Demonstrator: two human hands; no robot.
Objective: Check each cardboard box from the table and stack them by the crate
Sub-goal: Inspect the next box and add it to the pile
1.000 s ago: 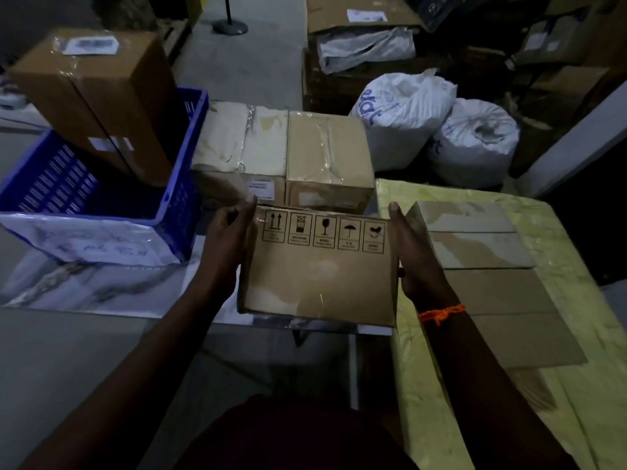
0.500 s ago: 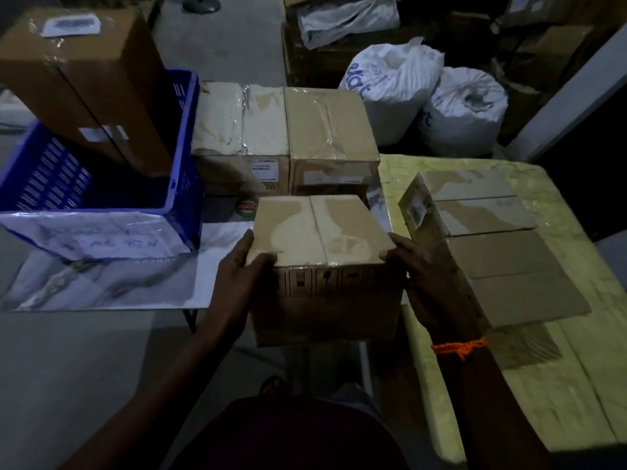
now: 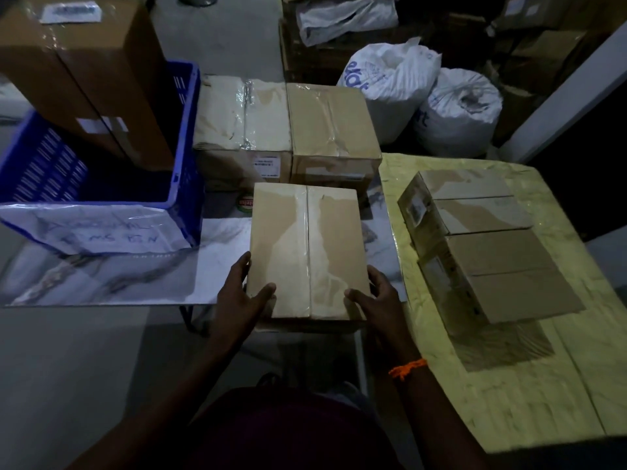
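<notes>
Head view: left hand point(image 3: 242, 293) and right hand point(image 3: 376, 300) grip the cardboard box point(image 3: 305, 245), long axis pointing away.

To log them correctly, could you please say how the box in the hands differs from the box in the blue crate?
The held box lies flat, gripped by the left hand and right hand; the crate box leans in the blue crate, untouched. The held box looks paler and smaller; the crate box darker, bulkier. Both: taped cardboard.
</notes>
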